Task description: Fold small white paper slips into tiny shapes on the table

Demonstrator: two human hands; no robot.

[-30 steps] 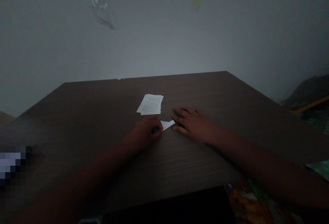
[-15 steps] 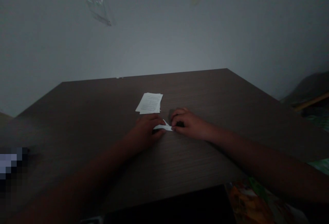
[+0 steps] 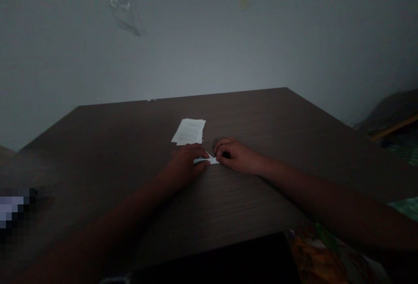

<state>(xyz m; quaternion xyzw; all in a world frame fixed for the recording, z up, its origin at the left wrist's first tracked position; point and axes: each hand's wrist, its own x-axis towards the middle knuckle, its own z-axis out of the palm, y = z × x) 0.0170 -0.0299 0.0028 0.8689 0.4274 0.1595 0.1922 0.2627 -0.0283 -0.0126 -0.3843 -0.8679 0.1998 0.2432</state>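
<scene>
A small folded piece of white paper point(image 3: 213, 161) lies on the dark wooden table, between my two hands. My left hand point(image 3: 189, 161) grips its left part, thumb on the near side and fingers over the top. The thumb and fingertips of my right hand point(image 3: 235, 155) pinch its right end, the other fingers curled. Both hands cover parts of the paper, so its full shape is hidden. Just beyond my left hand rests a small stack of printed paper sheets point(image 3: 190, 131).
The table point(image 3: 130, 145) reaches back to a grey wall point(image 3: 209, 53) with clear and yellow tape on it. A pixelated object point(image 3: 13, 210) sits at the left edge. Near the front edge are a dark area and a colourful printed item point(image 3: 316, 258).
The paper's near strip now lies flatter between my fingers, and my left thumb has moved slightly onto it. My right hand has shifted a little left. The stack stays put.
</scene>
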